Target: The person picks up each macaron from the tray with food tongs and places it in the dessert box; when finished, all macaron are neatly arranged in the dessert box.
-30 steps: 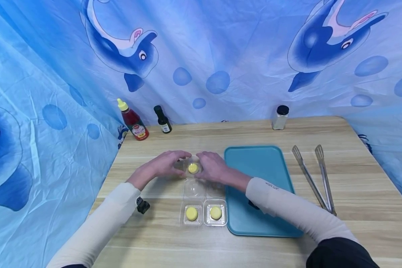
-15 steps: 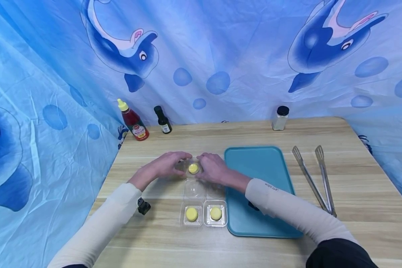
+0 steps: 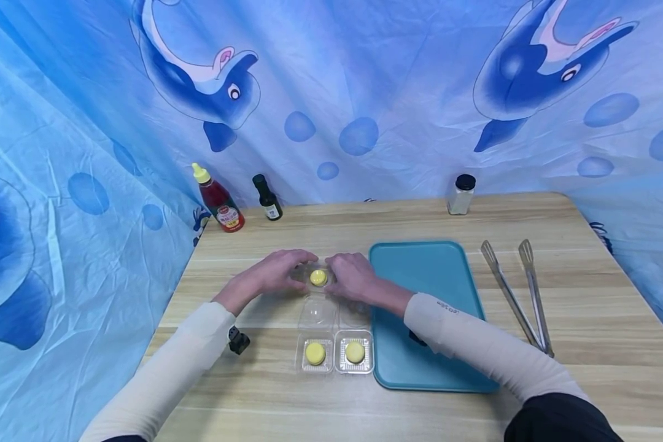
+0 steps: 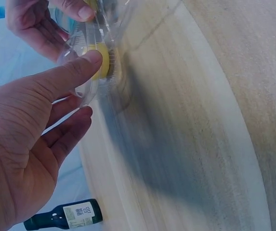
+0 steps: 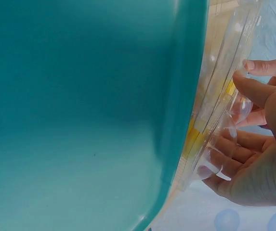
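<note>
At the table's middle, my left hand and right hand hold a clear plastic clamshell box from its two sides. A yellow macaron shows inside. In the left wrist view, my left thumb lies over the box's lid, with fingers below its edge. In the right wrist view, my right thumb and fingers touch the clear domed plastic; part of the box is hidden by the hands. Nearer me sit two clear square cups, each bearing a yellow macaron, with domed lids standing open behind them.
A teal tray lies to the right, under my right forearm. Metal tongs rest beyond it. A red sauce bottle, a small dark bottle and a black-capped shaker stand along the back edge, before a blue curtain.
Both hands keep almost the same place around the box. The left domed lid of the nearer cups has shifted slightly to the left.
</note>
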`<state>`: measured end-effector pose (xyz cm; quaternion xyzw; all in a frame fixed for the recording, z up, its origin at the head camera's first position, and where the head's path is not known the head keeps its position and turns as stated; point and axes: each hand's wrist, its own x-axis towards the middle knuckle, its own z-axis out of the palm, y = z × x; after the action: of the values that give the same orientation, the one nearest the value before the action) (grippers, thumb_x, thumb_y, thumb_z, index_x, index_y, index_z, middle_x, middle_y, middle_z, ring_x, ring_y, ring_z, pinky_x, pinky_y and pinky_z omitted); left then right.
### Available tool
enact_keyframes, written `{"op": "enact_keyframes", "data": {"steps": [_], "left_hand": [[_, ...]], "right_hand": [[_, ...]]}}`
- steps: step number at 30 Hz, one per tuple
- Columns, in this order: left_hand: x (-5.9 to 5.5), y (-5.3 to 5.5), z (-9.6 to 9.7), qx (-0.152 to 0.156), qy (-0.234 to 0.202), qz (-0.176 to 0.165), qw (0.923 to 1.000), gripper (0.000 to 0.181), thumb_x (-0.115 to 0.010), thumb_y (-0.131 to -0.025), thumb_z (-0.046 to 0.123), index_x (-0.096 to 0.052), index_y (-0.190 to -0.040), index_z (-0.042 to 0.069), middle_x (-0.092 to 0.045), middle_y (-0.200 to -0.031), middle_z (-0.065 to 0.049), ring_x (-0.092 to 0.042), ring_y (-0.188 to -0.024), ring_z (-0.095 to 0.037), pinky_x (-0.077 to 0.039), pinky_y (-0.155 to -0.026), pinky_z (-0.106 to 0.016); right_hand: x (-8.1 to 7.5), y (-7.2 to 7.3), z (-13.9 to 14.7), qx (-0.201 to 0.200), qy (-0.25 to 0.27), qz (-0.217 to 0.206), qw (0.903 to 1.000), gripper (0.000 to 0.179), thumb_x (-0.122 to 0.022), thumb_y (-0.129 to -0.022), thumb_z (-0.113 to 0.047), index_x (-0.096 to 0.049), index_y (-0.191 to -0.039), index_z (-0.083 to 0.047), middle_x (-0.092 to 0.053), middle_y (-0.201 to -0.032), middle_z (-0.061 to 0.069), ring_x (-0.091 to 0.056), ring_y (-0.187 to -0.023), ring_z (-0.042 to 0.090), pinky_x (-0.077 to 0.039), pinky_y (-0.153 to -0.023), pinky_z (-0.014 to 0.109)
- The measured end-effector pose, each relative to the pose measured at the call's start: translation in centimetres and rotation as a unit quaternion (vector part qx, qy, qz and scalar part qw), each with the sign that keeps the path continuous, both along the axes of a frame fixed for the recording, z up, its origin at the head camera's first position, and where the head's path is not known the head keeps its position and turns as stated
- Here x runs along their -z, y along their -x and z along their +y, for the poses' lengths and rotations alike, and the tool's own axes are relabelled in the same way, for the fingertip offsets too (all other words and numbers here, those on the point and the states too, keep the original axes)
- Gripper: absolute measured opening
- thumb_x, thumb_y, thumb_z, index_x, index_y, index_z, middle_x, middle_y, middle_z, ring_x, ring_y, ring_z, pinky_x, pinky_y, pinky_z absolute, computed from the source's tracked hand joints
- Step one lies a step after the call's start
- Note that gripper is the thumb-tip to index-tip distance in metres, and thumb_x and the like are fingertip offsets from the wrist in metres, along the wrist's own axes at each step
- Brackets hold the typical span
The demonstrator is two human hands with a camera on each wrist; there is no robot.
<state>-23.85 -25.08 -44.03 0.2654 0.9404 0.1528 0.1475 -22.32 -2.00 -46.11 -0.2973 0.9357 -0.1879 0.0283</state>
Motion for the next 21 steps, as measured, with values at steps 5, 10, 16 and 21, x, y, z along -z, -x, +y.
{"op": "enact_keyframes", "data": {"steps": [5,10,16,21], "left_hand": [[0.3,-0.1,-0.1,-0.008,-0.017,0.000,0.9998,0.075,-0.092,-0.085,0.027,-0.058,-0.150,0.010,-0.061,-0.150,-0.011,-0.059,-0.134,-0.031,-0.046,-0.116,-0.051],[0.4,-0.2,-0.1,-0.011,-0.026,0.000,0.9996,0.076,-0.092,-0.085,0.028,-0.058,-0.150,0.011,-0.061,-0.150,-0.011,-0.059,-0.134,-0.030,-0.047,-0.116,-0.051],[0.3,-0.1,-0.1,0.002,-0.019,0.005,0.9998,0.075,-0.091,-0.087,0.030,-0.058,-0.150,0.010,-0.062,-0.149,-0.011,-0.059,-0.134,-0.030,-0.045,-0.117,-0.052],[0.1,-0.2,-0.2,0.014,-0.016,0.003,0.9998,0.071,-0.086,-0.091,0.032,-0.056,-0.151,0.009,-0.060,-0.150,-0.011,-0.059,-0.135,-0.030,-0.045,-0.118,-0.052]], "right_hand": [[0.1,0.2,0.1,0.008,-0.002,-0.020,0.9998,0.071,-0.091,-0.086,-0.035,-0.064,-0.143,-0.002,-0.071,-0.135,0.014,-0.070,-0.118,0.030,-0.054,-0.106,0.046],[-0.1,0.3,0.3,0.012,0.001,-0.045,0.9989,0.076,-0.091,-0.085,-0.035,-0.061,-0.147,-0.004,-0.073,-0.130,0.012,-0.071,-0.107,0.026,-0.056,-0.103,0.044],[-0.2,0.7,1.0,-0.002,0.019,-0.072,0.9972,0.078,-0.092,-0.085,-0.032,-0.058,-0.150,-0.004,-0.068,-0.140,0.015,-0.068,-0.118,0.030,-0.053,-0.108,0.046],[-0.3,1.2,1.9,-0.023,0.040,-0.099,0.9941,0.083,-0.093,-0.084,-0.029,-0.055,-0.153,-0.004,-0.073,-0.127,0.012,-0.068,-0.099,0.023,-0.057,-0.096,0.041]]}}
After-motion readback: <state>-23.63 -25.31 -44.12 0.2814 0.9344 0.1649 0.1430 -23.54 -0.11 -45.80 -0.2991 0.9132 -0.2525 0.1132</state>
